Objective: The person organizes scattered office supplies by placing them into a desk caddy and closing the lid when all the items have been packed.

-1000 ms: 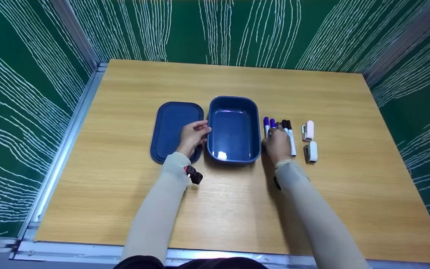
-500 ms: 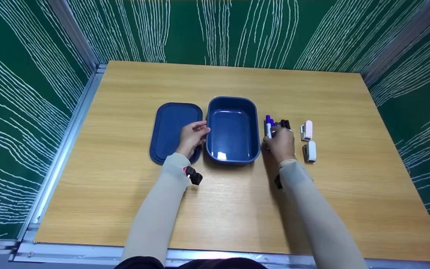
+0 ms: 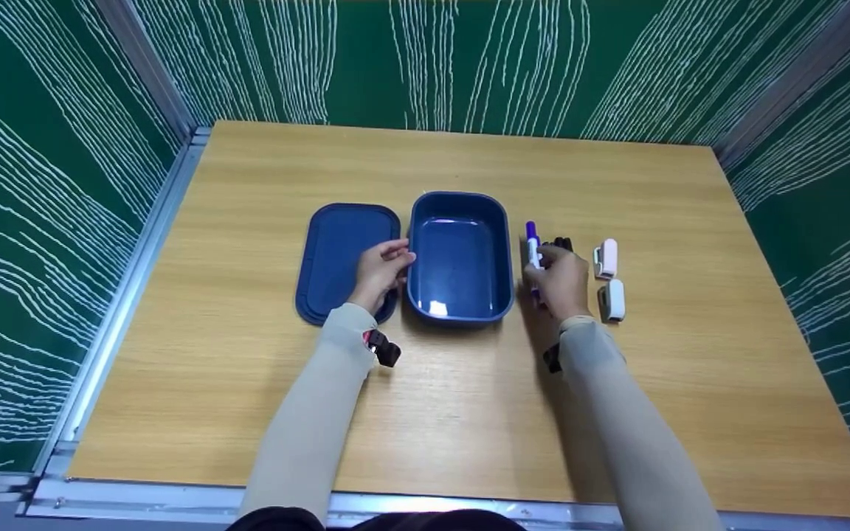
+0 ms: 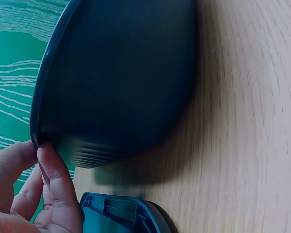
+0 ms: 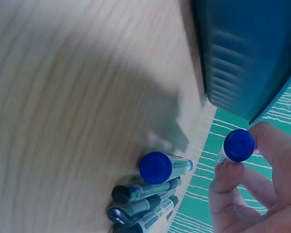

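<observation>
My left hand pinches the left rim of a dark blue rectangular box between thumb and fingers; the left wrist view shows the grip on its lip. Nothing lies inside the box. Beneath that hand, its flat blue lid rests on the table. To the right of the box, my right hand pinches a white marker with a blue-purple cap. In the right wrist view this marker is held off the table. Several other markers lie below: one blue-capped marker and dark-capped markers, partly hidden by the hand in the head view.
Two small clip-like objects, one pinkish and one white, sit right of the markers. The wooden table has a metal frame along its edge. Green panels with white lines stand around it.
My right hand has taken one blue-purple-capped marker from the row and raised it, shifting slightly right. My left hand has stayed on the box rim.
</observation>
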Action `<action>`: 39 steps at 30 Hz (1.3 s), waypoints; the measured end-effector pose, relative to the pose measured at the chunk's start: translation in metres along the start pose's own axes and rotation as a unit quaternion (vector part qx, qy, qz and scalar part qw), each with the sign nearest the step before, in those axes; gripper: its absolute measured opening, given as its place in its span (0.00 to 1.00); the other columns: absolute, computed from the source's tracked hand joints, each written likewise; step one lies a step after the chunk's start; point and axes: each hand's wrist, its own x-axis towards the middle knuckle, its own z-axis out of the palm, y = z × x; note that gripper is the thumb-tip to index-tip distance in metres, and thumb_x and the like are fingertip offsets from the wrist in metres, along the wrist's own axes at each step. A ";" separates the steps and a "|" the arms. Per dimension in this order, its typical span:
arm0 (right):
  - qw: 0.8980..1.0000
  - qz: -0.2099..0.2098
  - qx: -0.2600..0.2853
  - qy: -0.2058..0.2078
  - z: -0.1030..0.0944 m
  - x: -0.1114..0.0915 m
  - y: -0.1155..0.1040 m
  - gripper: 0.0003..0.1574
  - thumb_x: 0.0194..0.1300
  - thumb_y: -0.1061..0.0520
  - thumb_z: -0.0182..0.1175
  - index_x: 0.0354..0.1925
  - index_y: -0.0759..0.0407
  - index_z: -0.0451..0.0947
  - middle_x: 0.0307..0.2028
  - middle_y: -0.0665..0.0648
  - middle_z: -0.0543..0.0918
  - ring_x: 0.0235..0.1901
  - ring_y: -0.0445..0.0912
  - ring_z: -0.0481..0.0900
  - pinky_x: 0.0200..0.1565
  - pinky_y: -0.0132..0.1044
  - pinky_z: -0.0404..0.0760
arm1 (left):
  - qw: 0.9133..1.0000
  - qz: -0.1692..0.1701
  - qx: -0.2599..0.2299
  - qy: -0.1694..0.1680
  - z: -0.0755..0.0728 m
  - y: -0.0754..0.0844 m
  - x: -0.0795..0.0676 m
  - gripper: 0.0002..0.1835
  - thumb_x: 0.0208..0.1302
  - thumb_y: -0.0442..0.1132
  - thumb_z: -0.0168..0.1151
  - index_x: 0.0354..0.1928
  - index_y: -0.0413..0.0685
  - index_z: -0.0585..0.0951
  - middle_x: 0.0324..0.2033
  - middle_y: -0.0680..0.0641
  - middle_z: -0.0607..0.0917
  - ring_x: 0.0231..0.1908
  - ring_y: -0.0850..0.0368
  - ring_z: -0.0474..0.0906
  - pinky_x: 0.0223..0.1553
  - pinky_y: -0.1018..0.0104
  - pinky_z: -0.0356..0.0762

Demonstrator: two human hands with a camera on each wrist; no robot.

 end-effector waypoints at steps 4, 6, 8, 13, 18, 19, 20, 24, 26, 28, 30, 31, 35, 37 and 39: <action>1.000 0.013 0.018 0.006 -0.002 0.000 0.000 0.25 0.60 0.61 0.63 0.58 0.63 0.79 0.43 0.63 0.84 0.35 0.47 0.80 0.30 0.26 0.80 | 1.000 -0.003 0.001 0.001 0.000 -0.001 0.000 0.21 0.63 0.32 0.66 0.59 0.44 0.80 0.44 0.49 0.82 0.34 0.64 0.77 0.27 0.76 0.80; 0.999 0.024 0.026 0.012 -0.003 0.000 -0.001 0.25 0.60 0.60 0.64 0.57 0.62 0.80 0.42 0.61 0.84 0.37 0.46 0.79 0.31 0.24 0.78 | 1.000 -0.002 -0.003 -0.002 0.000 -0.001 0.000 0.21 0.64 0.32 0.66 0.59 0.44 0.80 0.43 0.50 0.82 0.34 0.64 0.77 0.27 0.76 0.80; 0.998 0.036 0.039 0.015 -0.004 -0.001 -0.002 0.24 0.60 0.60 0.65 0.56 0.62 0.81 0.40 0.60 0.84 0.36 0.45 0.78 0.31 0.23 0.77 | 1.000 -0.002 -0.010 -0.005 0.000 0.000 -0.001 0.21 0.64 0.32 0.66 0.59 0.43 0.80 0.42 0.49 0.82 0.34 0.64 0.77 0.27 0.75 0.80; 0.995 0.061 0.075 0.008 -0.005 -0.003 -0.005 0.22 0.61 0.58 0.65 0.55 0.60 0.82 0.39 0.56 0.83 0.33 0.39 0.77 0.29 0.22 0.76 | 1.000 -0.001 -0.027 -0.008 0.000 0.000 -0.002 0.21 0.64 0.30 0.65 0.60 0.41 0.79 0.41 0.49 0.81 0.34 0.63 0.77 0.26 0.75 0.80; 0.987 0.092 0.131 -0.014 -0.009 -0.004 -0.008 0.23 0.64 0.57 0.65 0.57 0.59 0.80 0.41 0.55 0.82 0.33 0.38 0.78 0.33 0.24 0.79 | 1.000 -0.002 -0.021 -0.004 0.000 0.000 -0.003 0.21 0.64 0.31 0.65 0.59 0.42 0.80 0.42 0.49 0.82 0.34 0.64 0.77 0.27 0.75 0.80; 0.985 0.099 0.141 -0.018 -0.009 -0.005 -0.009 0.23 0.64 0.57 0.65 0.57 0.59 0.80 0.42 0.55 0.82 0.33 0.38 0.78 0.34 0.24 0.80 | 1.000 -0.002 -0.019 -0.003 0.000 0.001 -0.003 0.21 0.64 0.31 0.65 0.59 0.42 0.80 0.42 0.49 0.82 0.34 0.64 0.77 0.27 0.75 0.80; 0.983 0.105 0.150 -0.023 -0.010 -0.005 -0.010 0.24 0.64 0.57 0.65 0.58 0.59 0.79 0.43 0.55 0.81 0.34 0.38 0.79 0.36 0.25 0.81 | 1.000 -0.003 -0.017 -0.002 0.000 0.001 -0.003 0.21 0.64 0.32 0.65 0.59 0.43 0.80 0.43 0.49 0.82 0.34 0.63 0.77 0.27 0.75 0.80; 0.974 0.129 0.182 -0.036 -0.011 -0.007 -0.014 0.25 0.64 0.57 0.64 0.60 0.58 0.78 0.48 0.57 0.81 0.39 0.40 0.80 0.42 0.27 0.82 | 1.000 -0.005 -0.012 0.001 0.000 0.001 -0.002 0.21 0.64 0.32 0.66 0.59 0.43 0.80 0.44 0.48 0.83 0.34 0.63 0.78 0.28 0.74 0.81; 0.970 0.138 0.196 -0.038 -0.012 -0.009 -0.017 0.26 0.64 0.57 0.64 0.60 0.57 0.78 0.49 0.57 0.80 0.40 0.41 0.80 0.43 0.28 0.82 | 1.000 -0.005 -0.010 0.001 0.000 0.001 -0.002 0.20 0.64 0.32 0.66 0.59 0.44 0.80 0.44 0.47 0.83 0.34 0.63 0.78 0.28 0.74 0.81; 0.967 0.141 0.209 -0.038 -0.012 -0.010 -0.019 0.26 0.64 0.58 0.64 0.60 0.58 0.77 0.49 0.57 0.81 0.39 0.41 0.80 0.43 0.28 0.83 | 1.000 -0.006 -0.009 0.002 -0.001 0.001 -0.002 0.20 0.64 0.32 0.66 0.59 0.44 0.80 0.45 0.47 0.83 0.34 0.63 0.78 0.29 0.74 0.81; 0.966 0.139 0.215 -0.034 -0.011 -0.010 -0.020 0.26 0.64 0.58 0.65 0.60 0.59 0.77 0.48 0.57 0.81 0.38 0.40 0.80 0.42 0.27 0.83 | 1.000 -0.006 -0.010 0.002 -0.001 0.001 -0.002 0.20 0.64 0.32 0.66 0.58 0.44 0.81 0.45 0.47 0.83 0.34 0.63 0.78 0.29 0.74 0.81; 0.966 0.137 0.218 -0.032 -0.011 -0.010 -0.021 0.26 0.64 0.58 0.65 0.60 0.60 0.78 0.46 0.56 0.81 0.37 0.39 0.80 0.41 0.27 0.83 | 1.000 -0.006 -0.010 0.002 -0.001 0.001 -0.002 0.20 0.64 0.32 0.66 0.58 0.44 0.81 0.45 0.47 0.83 0.34 0.63 0.78 0.29 0.74 0.81; 0.966 0.123 0.227 -0.029 -0.009 -0.011 -0.024 0.26 0.63 0.59 0.66 0.59 0.62 0.78 0.40 0.52 0.81 0.33 0.37 0.80 0.37 0.27 0.83 | 1.000 -0.001 -0.011 0.002 0.000 0.000 -0.002 0.21 0.64 0.32 0.66 0.59 0.43 0.80 0.43 0.48 0.83 0.33 0.64 0.77 0.26 0.75 0.80; 0.967 0.113 0.227 -0.028 -0.008 -0.011 -0.025 0.25 0.63 0.59 0.67 0.58 0.62 0.79 0.37 0.50 0.81 0.31 0.36 0.79 0.35 0.28 0.83 | 1.000 0.004 -0.012 0.002 0.000 -0.001 -0.002 0.21 0.63 0.32 0.66 0.59 0.43 0.80 0.41 0.49 0.82 0.32 0.65 0.77 0.25 0.76 0.79; 0.968 0.104 0.227 -0.026 -0.007 -0.011 -0.027 0.25 0.62 0.59 0.67 0.58 0.63 0.79 0.34 0.48 0.81 0.28 0.35 0.79 0.31 0.28 0.83 | 1.000 0.009 -0.014 0.002 0.001 -0.001 -0.002 0.21 0.63 0.31 0.66 0.59 0.42 0.80 0.39 0.50 0.82 0.30 0.65 0.76 0.24 0.76 0.78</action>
